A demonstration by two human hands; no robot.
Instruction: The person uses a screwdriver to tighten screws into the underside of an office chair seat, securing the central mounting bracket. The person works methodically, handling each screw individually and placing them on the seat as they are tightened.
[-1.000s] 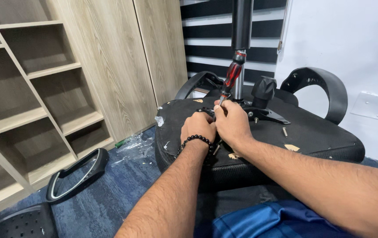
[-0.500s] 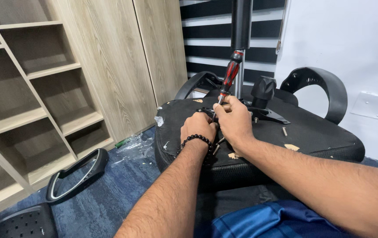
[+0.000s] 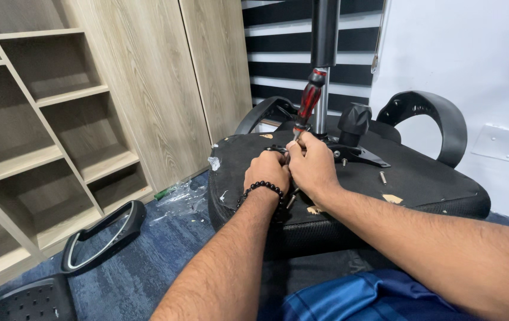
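An upturned black office chair seat lies in front of me, its metal mechanism plate facing up. My right hand grips the shaft of a red and black screwdriver, which stands nearly upright with its tip down at the plate. My left hand, with a dark bead bracelet at the wrist, is curled into a fist right beside it, touching the right hand. Whatever lies under those fingers is hidden.
Two loose screws lie on the seat near a black knob. The gas cylinder rises behind it. One armrest curves up at the right; another lies on the blue carpet by the wooden shelves.
Both hands have stayed at the same spot on the mechanism. The screwdriver handle has shifted only slightly.
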